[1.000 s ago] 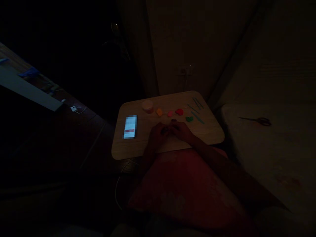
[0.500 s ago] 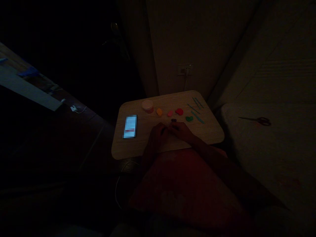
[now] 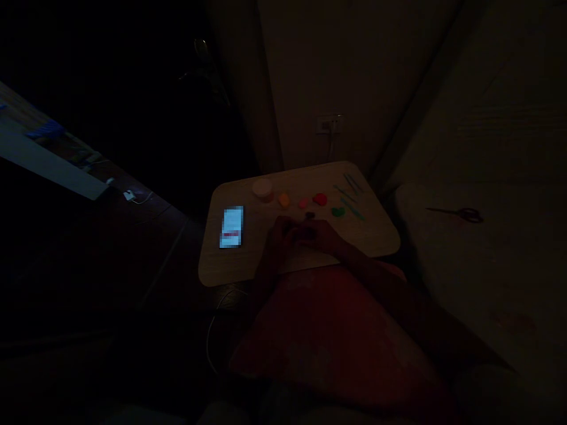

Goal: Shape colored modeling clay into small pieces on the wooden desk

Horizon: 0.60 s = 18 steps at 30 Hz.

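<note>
Over the near part of a small wooden table [image 3: 248, 268], my left hand [image 3: 280, 235] and my right hand [image 3: 322, 235] meet, fingers curled inward. Whatever sits between the fingertips is lost in the dark. Just beyond them lies a small dark lump [image 3: 310, 215]. Farther back are an orange lump [image 3: 284, 200], a pink lump [image 3: 302, 203] and a red lump [image 3: 320, 199], all looking like modelling clay. A green lump [image 3: 338, 212] rests right of my right hand. Several thin blue-green sticks [image 3: 353, 209] lie at the back right.
A lit phone [image 3: 231, 227] lies on the table's left side. A round tub [image 3: 263, 190] stands at the back left. Scissors [image 3: 468, 215] rest on a pale surface at the right. A socket with a plug [image 3: 330, 124] is on the wall. A white cable [image 3: 209, 336] hangs below.
My hands stay together near the front of the table; the fingers have shifted slightly, with a wider dark gap showing between them. The whole view has moved a little. Objects on the table lie unchanged.
</note>
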Tool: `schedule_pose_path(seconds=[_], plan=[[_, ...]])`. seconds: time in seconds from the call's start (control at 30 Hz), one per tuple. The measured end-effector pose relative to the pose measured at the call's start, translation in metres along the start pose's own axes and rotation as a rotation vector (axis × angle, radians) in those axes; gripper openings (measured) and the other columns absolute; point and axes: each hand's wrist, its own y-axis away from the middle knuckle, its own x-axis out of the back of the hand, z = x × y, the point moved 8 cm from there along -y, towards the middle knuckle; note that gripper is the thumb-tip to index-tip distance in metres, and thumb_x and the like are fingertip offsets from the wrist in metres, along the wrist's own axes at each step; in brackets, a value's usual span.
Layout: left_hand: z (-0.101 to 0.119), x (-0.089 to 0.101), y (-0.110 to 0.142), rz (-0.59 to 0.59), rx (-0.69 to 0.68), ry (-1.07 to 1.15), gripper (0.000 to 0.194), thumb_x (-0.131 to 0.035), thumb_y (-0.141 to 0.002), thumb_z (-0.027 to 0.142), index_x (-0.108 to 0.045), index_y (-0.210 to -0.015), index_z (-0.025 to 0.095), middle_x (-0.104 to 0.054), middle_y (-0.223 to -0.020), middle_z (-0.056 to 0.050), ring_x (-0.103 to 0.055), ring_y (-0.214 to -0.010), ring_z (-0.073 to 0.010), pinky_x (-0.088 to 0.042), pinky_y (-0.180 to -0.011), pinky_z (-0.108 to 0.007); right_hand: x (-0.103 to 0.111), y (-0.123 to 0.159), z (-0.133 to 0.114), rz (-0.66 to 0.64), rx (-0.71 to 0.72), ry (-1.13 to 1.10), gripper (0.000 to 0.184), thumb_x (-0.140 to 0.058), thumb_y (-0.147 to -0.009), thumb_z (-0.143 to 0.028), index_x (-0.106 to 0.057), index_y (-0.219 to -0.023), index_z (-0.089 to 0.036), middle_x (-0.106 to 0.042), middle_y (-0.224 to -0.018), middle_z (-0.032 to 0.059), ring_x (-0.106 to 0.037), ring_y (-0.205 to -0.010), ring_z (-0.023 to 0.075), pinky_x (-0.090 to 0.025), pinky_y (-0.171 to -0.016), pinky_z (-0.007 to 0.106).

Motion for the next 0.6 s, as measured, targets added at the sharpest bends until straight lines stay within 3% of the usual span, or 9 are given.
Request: schedule_pose_path(seconds=[0.23,0.37,0.5,0.6], plan=[[-0.002,-0.001,0.0,-0.045,0.017,0.032,0.013,-0.064,-0.091,0.028,-0.057,-0.099,0.021,-0.071,-0.092,-0.001,-0.067,-0.085,-0.016,-0.052,-0.076,-0.026,0.007,0.003,0.004,0.087,-0.053,0.017,0.03,-0.08,-0.079,-0.039,-0.065,-0.096,-0.019,-0.07,-0.082,0.003,-0.061,-0.069,0.0168,-0.039,-0.062,0.026],[0.004,-0.003,0.0,-0.079,-0.046,-0.007,0.01,-0.061,-0.094,0.028,-0.063,-0.1,0.02,-0.073,-0.1,-0.003,-0.067,-0.092,-0.0176,-0.053,-0.085,-0.029,0.009,0.004,0.002,0.088,-0.027,-0.067,0.032,-0.072,-0.082,-0.033,-0.063,-0.109,-0.019,-0.072,-0.092,0.0043,-0.063,-0.076,0.0178,-0.043,-0.067,0.027],[0.012,0.001,-0.002,-0.015,-0.152,-0.036,0.015,-0.054,-0.098,0.024,-0.068,-0.105,0.02,-0.073,-0.107,-0.005,-0.067,-0.101,-0.0192,-0.052,-0.093,-0.033,0.01,0.005,0.0,0.104,0.03,-0.128,0.036,-0.058,-0.083,-0.021,-0.062,-0.119,-0.018,-0.072,-0.093,0.0045,-0.064,-0.079,0.0194,-0.047,-0.074,0.03],[0.014,0.009,-0.003,0.1,-0.206,-0.099,0.015,-0.054,-0.098,0.023,-0.068,-0.099,0.02,-0.07,-0.102,-0.006,-0.065,-0.098,-0.0196,-0.052,-0.093,-0.033,0.011,0.003,0.001,0.112,0.066,-0.16,0.038,-0.049,-0.081,-0.016,-0.065,-0.115,-0.018,-0.073,-0.096,0.0059,-0.067,-0.085,0.0212,-0.05,-0.08,0.032]])
